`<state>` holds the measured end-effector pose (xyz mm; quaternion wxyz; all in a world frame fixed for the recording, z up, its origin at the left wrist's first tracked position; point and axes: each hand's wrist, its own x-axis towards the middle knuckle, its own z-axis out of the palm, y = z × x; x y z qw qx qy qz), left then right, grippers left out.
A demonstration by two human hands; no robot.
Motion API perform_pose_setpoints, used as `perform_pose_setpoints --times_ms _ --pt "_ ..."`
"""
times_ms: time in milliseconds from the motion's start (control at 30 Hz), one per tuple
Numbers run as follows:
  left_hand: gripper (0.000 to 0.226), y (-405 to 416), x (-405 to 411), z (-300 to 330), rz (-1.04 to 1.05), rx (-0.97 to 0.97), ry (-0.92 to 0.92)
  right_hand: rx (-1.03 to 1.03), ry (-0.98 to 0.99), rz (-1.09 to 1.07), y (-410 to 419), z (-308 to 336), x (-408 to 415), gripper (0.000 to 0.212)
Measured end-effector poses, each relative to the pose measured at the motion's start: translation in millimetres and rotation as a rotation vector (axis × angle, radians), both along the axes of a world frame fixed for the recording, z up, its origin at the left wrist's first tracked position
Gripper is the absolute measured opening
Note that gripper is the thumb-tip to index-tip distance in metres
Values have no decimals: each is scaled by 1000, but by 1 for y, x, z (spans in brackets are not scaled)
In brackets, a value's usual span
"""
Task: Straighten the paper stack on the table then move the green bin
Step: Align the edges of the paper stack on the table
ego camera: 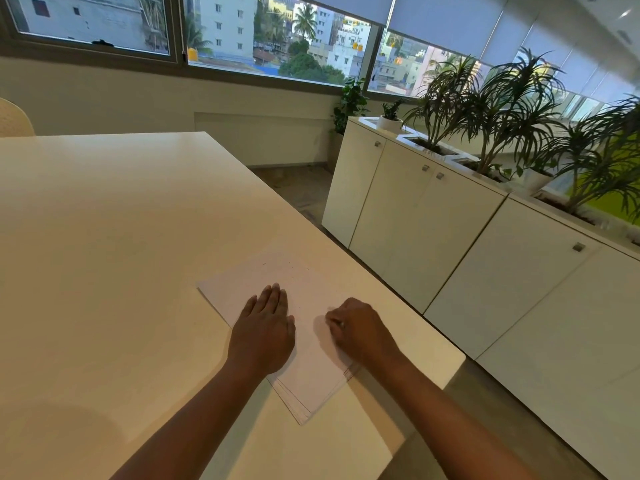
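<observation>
An office: broad white table (121, 220), white cabinets (433, 220) with planters (491, 133), city-view windows (277, 39).

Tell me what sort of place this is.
Probably an office or meeting room on an upper floor: a large white table holding a white paper stack, a row of white cabinets topped with potted green plants, and wide windows overlooking city buildings.
</observation>
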<state>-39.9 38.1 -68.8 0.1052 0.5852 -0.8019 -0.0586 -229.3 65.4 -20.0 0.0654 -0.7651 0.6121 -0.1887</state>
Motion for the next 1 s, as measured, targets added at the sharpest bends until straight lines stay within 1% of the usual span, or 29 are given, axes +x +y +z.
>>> perform_pose_setpoints --times_ms 100,133,200,333,400,467,533,567,633,700,767,867,900,967,1000 --pt "61 0 0 -1 5 -3 -24 62 -7 194 26 -13 28 21" --pt "61 0 0 -1 5 -5 -32 91 -23 229 32 -15 30 21" --pt "61 0 0 -1 0 -1 -32 100 -39 207 29 -9 22 22" --pt "60 -1 0 -1 0 1 -17 7 -5 19 9 0 -1 21" --pt "60 -1 0 -1 0 1 -19 -8 5 65 16 -7 11 21" --pt "60 -1 0 -2 0 -3 -17 28 -14 189 36 -19 28 21" --pt "60 -1 0 -2 2 -7 -11 81 -53 247 46 -20 27 26" --pt "60 -1 1 -2 1 -2 -6 82 -66 231 43 -16 22 25" --pt "60 -1 0 -1 2 7 -2 61 -60 115 29 -5 4 20" --pt "60 -1 0 0 4 6 -3 11 -13 14 19 -1 -8 22" --pt "60 0 0 -1 4 1 -4 -9 -11 41 24 -5 2 23" --pt "60 0 0 -2 2 -10 -11 53 -42 223 54 -18 31 30" --pt "60 0 0 -2 2 -13 -8 85 -57 240 57 -17 31 31" --pt "60 0 1 -1 1 -5 -2 84 -64 202 47 -10 20 25" --pt "60 -1 0 -1 1 -3 -1 69 -54 140 39 -5 10 21"
